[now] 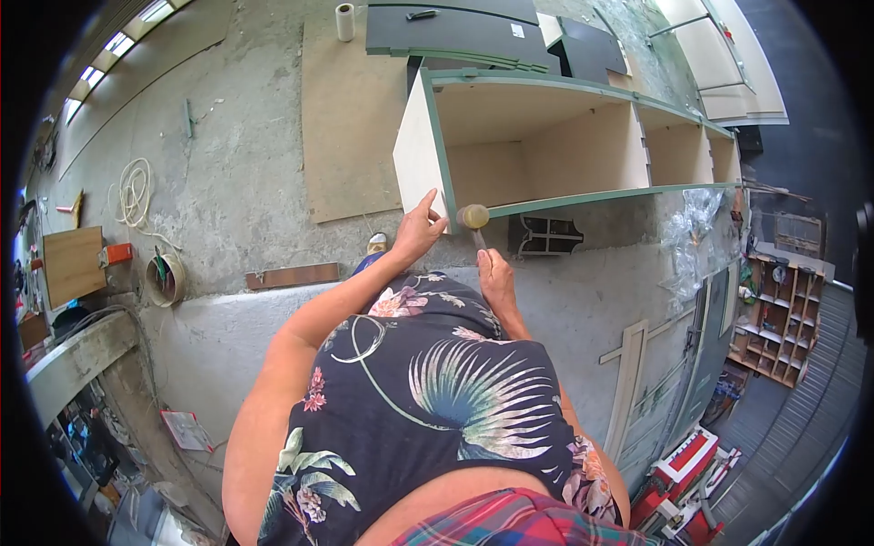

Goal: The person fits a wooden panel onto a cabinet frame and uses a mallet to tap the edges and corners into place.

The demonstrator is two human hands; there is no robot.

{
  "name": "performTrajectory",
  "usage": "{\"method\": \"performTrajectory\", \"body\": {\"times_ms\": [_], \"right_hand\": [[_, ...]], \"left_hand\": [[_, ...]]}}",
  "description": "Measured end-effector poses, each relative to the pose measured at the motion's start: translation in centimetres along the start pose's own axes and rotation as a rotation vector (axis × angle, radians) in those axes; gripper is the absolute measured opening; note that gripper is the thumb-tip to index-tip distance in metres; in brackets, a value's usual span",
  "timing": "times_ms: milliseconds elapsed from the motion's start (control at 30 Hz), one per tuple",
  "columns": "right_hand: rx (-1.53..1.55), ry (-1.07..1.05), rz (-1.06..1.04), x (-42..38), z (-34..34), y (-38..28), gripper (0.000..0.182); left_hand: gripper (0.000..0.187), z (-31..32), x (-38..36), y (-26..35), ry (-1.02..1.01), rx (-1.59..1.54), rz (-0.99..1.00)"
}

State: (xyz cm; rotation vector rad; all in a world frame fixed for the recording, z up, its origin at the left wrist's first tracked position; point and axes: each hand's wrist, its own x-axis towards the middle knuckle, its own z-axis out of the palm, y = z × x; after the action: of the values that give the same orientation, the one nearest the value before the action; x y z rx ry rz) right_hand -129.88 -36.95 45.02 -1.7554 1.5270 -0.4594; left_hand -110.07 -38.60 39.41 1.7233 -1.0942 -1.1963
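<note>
A long cabinet carcass (574,155) with pale inner walls and green edges lies in front of me, its compartments facing me. My right hand (495,276) is wrapped round the short handle of a mallet (473,217). The mallet's yellowish round head is right at the cabinet's near left corner. My left hand (421,229) rests at the white end panel (417,155), index finger stretched out along it and the other fingers by the green edge. Nothing is held in it.
Dark panels (455,32) are stacked behind the cabinet, beside a white roll (344,22). A brown board (350,127) lies on the concrete floor. To the left are a coiled cord (135,193) and a bucket (166,280). Clear plastic wrap (690,241) hangs at the right, near a compartmented shelf (778,314).
</note>
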Motion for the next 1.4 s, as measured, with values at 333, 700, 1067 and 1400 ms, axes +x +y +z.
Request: {"method": "performTrajectory", "body": {"times_ms": [333, 700, 1067, 1400], "right_hand": [[0.001, 0.006, 0.087, -0.2, 0.5, 0.5, 0.030], [0.092, 0.054, 0.133, -0.5, 0.7, -1.6, 0.030], [0.169, 0.159, 0.160, -1.1, 0.9, -2.5, 0.030], [0.173, 0.273, 0.169, -1.1, 0.2, -0.5, 0.032]], "left_hand": [[0.077, 0.2, 1.1, -0.4, -0.095, 0.007, 0.034], [0.081, -0.4, 1.6, -0.7, -0.167, 0.021, 0.000], [0.088, -2.5, 0.5, 3.9, 0.039, 0.472, 0.365], [0.052, 0.5, 1.3, 4.0, -0.141, 0.731, 0.649]]}}
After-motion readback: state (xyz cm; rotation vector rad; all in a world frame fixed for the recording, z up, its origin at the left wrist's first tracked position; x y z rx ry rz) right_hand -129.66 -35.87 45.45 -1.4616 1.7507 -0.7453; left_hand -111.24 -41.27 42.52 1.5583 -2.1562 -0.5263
